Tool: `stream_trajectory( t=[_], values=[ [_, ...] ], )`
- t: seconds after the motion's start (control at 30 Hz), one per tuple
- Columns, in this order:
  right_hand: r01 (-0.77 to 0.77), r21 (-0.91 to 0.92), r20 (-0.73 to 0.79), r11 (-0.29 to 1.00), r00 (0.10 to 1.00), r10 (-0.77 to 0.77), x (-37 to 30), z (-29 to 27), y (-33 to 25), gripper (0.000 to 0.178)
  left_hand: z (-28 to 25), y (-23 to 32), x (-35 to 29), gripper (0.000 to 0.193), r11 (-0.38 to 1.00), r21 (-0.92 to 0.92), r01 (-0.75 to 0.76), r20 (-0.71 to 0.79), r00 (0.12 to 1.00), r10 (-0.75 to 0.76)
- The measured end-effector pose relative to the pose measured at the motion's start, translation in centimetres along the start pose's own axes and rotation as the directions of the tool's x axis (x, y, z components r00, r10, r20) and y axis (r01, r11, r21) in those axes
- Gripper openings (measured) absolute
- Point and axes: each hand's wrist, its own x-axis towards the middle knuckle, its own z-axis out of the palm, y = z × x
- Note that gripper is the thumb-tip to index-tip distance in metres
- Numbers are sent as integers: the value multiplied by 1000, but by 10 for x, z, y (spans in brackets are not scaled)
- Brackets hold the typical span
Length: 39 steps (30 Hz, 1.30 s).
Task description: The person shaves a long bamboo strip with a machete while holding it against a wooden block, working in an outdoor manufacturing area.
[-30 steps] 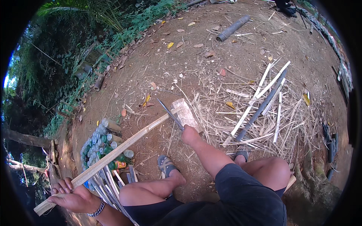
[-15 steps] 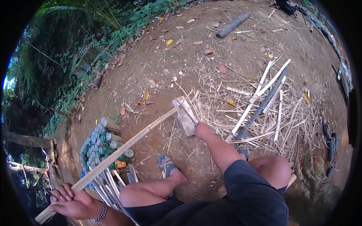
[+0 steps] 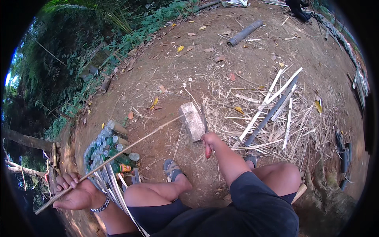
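My left hand [image 3: 75, 194] is closed round the near end of a long bamboo strip [image 3: 138, 142], its narrow edge turned up. The strip's far end rests on a wooden block [image 3: 193, 124] on the ground. A knife [image 3: 204, 118] with a reddish handle is gripped in my right hand [image 3: 211, 140]. Its blade points away from me along the block's right side, apart from the strip; I cannot tell whether it touches the block. Beside my left leg leans a bundle of split bamboo strips [image 3: 114, 187].
Many glass bottles [image 3: 104, 148] stand by my left foot. Shavings and pale split pieces [image 3: 256, 118] litter the ground at right, with a dark bamboo length [image 3: 272, 111] among them. Farther off lies a grey bamboo tube [image 3: 244, 33]. Tree roots [image 3: 325, 189] rise at lower right.
The strip has been turned from its broad face to its narrow edge. My right hand has shifted the knife off the block's top toward the right.
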Motion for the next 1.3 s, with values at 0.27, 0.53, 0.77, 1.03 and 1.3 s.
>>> stream_trajectory(
  t=[0.27, 0.53, 0.77, 1.03, 1.3],
  values=[
    [182, -246, -125, 952, 968, -217, -53, -51, 50, 12, 0, -10, -8, 60, 1000, 25, 5, -169, 986, 0],
    [362, -701, -6, 614, 858, -513, -162, 10, 6, 25, 2, 1, -22, 56, 996, 80, -28, -247, 968, 47],
    [615, -680, 335, 399, 745, -577, -265, 98, -44, 17, 19, 5, -28, 52, 989, 147, 6, -347, 937, 46],
    [760, -602, 524, 243, 606, -598, -311, 144, -52, 17, 23, 12, -31, 53, 984, 178, -13, -322, 944, 70],
    [590, -757, 311, 279, 702, -641, -248, 101, -35, 17, 20, 10, -38, 53, 986, 167, 5, -396, 916, 62]
  ],
)
